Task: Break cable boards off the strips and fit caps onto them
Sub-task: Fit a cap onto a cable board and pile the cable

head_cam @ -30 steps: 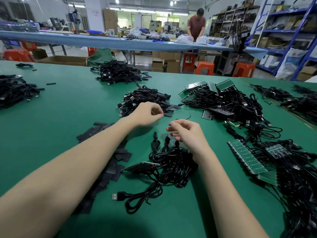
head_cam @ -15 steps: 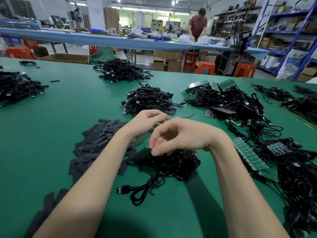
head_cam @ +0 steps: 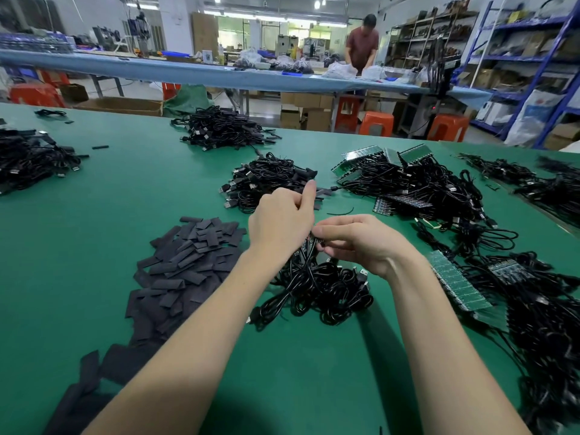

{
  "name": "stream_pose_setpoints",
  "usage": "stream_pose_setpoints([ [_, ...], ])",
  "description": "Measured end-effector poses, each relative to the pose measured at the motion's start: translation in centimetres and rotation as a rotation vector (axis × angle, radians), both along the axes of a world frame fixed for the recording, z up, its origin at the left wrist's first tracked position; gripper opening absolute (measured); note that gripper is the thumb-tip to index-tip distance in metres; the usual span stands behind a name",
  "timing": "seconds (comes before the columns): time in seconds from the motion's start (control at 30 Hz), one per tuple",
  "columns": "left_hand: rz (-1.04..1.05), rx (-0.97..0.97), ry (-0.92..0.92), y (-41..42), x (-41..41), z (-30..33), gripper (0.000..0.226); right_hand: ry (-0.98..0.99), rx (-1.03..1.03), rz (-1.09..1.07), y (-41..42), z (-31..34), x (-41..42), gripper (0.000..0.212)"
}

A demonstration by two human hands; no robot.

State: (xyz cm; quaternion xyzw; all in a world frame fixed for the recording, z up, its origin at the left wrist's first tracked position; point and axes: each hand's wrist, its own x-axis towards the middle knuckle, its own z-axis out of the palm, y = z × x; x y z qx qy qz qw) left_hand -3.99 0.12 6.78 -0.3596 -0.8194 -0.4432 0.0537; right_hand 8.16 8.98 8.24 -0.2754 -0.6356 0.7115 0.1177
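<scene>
My left hand and my right hand meet above a bundle of black USB cables on the green table. Between them they grip a small strip of cable boards, mostly hidden by the fingers. My left index finger sticks up. A pile of flat black caps lies just left of my left hand. A green strip of boards lies to the right of my right wrist.
Heaps of black cables lie around: a finished pile beyond my hands, another farther back, one at far left, tangled strips and cables at right. A person stands at the far blue bench.
My left hand came back from the finished pile. Both hands closed together on the board strip above the cable bundle, and the camera tilted slightly.
</scene>
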Motion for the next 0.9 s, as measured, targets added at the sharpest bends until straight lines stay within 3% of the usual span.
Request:
stream_pose_setpoints([
  [0.1,0.019,0.05,0.035,-0.1,0.4,-0.6,0.073,0.036,-0.077,-0.024,0.5,-0.1,0.2,0.022],
  [0.2,-0.008,0.113,0.012,0.2,0.5,-1.1,0.071,0.055,-0.193,0.005,0.5,-0.6,0.2,0.012],
  [0.33,-0.153,0.265,-0.145,0.9,0.4,-1.9,0.068,0.138,-0.448,-0.04,0.0,-1.4,0.1,0.004],
  [0.43,-0.235,0.194,-0.26,1.2,0.0,-2.8,0.069,0.215,-0.491,-0.077,0.5,-0.7,0.5,0.006],
  [0.53,-0.328,0.045,-0.44,1.1,-0.1,-2.8,0.066,0.234,-0.362,-0.116,1.0,0.2,0.6,0.011],
  [0.67,-0.585,0.205,-0.958,0.1,-0.3,-2.3,0.039,0.123,-0.017,-0.251,0.5,0.3,-0.5,0.011],
  [0.77,-0.644,0.224,-1.02,-0.4,-0.4,-3.0,0.019,-0.009,0.271,-0.368,0.4,-0.2,-1.3,0.005],
  [0.9,-0.621,0.257,-1.175,-0.8,-0.6,-2.9,0.01,-0.07,0.358,-0.302,0.3,-0.1,-1.3,0.009],
])
